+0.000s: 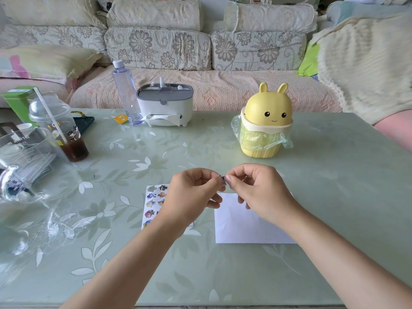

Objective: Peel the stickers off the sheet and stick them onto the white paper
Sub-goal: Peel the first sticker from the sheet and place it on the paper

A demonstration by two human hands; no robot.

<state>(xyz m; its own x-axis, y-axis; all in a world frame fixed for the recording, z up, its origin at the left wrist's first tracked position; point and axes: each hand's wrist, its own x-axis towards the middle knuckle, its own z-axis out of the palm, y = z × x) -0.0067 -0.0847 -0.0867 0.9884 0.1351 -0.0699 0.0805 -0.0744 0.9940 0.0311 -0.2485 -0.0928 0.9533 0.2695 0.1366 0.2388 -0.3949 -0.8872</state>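
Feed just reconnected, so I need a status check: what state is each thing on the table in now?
sticker, off the sheet, held in the air
left hand, pinching the sticker
right hand, pinching the sticker
sticker sheet, flat on the table, top-left slot empty
white paper, flat, visible part bare
bunny bin, lid shut
water bottle, upright, capped
drink cup, upright, lidded, little drink left

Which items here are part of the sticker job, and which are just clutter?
Job: sticker, pinched between left hand and right hand; sheet; white paper.
Clutter: bottle, tissue box, bunny bin, cup, green box.
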